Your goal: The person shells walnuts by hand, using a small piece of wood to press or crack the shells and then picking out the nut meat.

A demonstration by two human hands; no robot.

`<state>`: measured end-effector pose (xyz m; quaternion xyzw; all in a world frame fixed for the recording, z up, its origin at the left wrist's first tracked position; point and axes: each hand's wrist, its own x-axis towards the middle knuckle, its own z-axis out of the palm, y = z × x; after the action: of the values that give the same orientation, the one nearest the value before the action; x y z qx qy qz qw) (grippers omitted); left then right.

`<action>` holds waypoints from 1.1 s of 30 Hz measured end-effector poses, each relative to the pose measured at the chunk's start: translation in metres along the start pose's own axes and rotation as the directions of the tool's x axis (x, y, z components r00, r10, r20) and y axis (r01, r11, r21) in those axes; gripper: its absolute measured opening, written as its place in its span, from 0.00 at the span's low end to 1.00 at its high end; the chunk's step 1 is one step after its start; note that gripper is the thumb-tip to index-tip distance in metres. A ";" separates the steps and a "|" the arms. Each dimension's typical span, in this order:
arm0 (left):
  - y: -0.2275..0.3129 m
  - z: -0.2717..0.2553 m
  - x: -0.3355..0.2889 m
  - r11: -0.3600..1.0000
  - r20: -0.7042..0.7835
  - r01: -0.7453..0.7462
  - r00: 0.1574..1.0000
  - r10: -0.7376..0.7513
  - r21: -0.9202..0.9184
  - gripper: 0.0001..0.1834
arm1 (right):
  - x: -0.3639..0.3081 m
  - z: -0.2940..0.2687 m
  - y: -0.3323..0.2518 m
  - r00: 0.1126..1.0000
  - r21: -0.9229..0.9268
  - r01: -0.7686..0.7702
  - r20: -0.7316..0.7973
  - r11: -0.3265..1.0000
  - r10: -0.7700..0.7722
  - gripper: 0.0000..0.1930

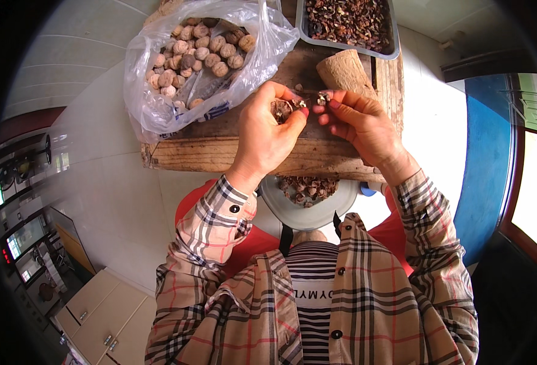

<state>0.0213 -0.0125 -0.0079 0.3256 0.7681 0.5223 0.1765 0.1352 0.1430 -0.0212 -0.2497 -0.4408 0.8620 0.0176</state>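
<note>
Above the front part of the wooden table, my left hand is closed around a cracked walnut, its broken shell showing between thumb and fingers. Close to its right, my right hand pinches a small piece of walnut between thumb and forefinger. The two hands are a little apart. Left of my left hand, a clear plastic bag stands open with many whole walnuts in it. Just beyond my right hand lies a cut wooden block.
A grey tray of brown walnut pieces stands at the far right of the wooden table. Below the table's near edge, between my knees, a pale basin holds broken shells. A beige cabinet is at the lower left.
</note>
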 end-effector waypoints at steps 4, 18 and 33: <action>-0.001 -0.002 0.003 0.995 0.021 -0.029 0.999 0.031 -0.097 0.10 | 0.000 -0.002 0.000 0.997 0.098 -0.068 0.037 0.993 0.065 0.11; 0.003 -0.011 0.004 0.987 0.004 0.065 0.998 -0.065 -0.148 0.11 | 0.000 -0.016 -0.036 0.997 -0.673 0.053 0.074 0.738 -0.005 0.12; 0.009 -0.007 0.003 0.990 -0.022 -0.136 0.991 0.135 -0.039 0.13 | 0.010 0.011 -0.002 0.945 -0.402 0.318 0.064 0.859 -0.320 0.11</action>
<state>0.0179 -0.0127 0.0035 0.3685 0.7351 0.5516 0.1398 0.1207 0.1387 -0.0181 -0.1737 -0.6456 0.7357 0.1088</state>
